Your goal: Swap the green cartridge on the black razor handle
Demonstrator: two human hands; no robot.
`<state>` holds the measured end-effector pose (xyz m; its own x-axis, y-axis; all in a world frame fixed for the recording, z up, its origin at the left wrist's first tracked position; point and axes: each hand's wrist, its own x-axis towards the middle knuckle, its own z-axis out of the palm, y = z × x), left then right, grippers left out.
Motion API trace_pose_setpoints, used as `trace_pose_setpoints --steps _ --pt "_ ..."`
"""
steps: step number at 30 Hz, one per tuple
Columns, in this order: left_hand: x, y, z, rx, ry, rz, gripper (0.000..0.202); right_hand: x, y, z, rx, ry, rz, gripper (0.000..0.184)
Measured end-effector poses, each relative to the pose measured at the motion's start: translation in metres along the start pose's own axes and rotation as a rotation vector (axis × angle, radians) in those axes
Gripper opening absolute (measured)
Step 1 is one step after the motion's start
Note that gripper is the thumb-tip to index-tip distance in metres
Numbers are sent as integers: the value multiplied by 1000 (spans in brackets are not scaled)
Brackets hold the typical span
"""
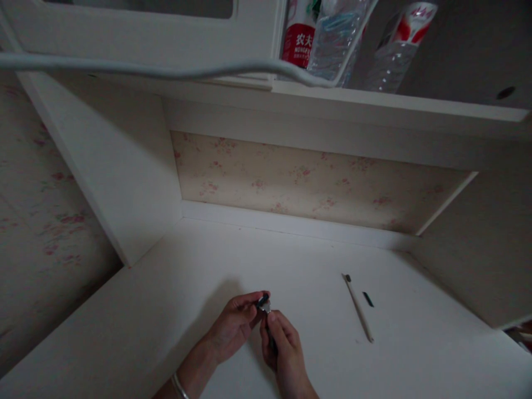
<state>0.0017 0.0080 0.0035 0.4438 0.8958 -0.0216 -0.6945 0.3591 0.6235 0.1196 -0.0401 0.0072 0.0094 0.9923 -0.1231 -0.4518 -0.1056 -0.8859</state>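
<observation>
Both my hands are together low over the white desk (199, 288), fingers curled around one small dark object with a silvery part (263, 303). My left hand (233, 327) pinches its upper end between thumb and fingertips. My right hand (280, 346) wraps round its lower part, which is mostly hidden in the fingers. I cannot make out what the object is. A silver bangle (179, 386) sits on my left wrist.
A thin pale stick with a dark tip (358, 308) lies on the desk to the right, with a small black piece (368, 299) beside it. On the shelf above stand plastic water bottles (332, 39). A white cable (124, 67) crosses the top.
</observation>
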Motion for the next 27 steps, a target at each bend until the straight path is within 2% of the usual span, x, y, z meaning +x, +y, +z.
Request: trace_pose_setpoints --steps 9,12,21,27 --pt "1 2 0 39 -24 8 27 -1 -4 -6 -144 -66 -39 44" --pt "0 3 0 57 -41 7 28 0 -5 -9 -127 -62 -27 43" --pt "1 1 -2 29 10 9 31 -4 0 -7 -133 -101 -18 44" --pt "1 1 -1 49 -14 0 30 -3 -2 -6 -138 -105 -18 43"
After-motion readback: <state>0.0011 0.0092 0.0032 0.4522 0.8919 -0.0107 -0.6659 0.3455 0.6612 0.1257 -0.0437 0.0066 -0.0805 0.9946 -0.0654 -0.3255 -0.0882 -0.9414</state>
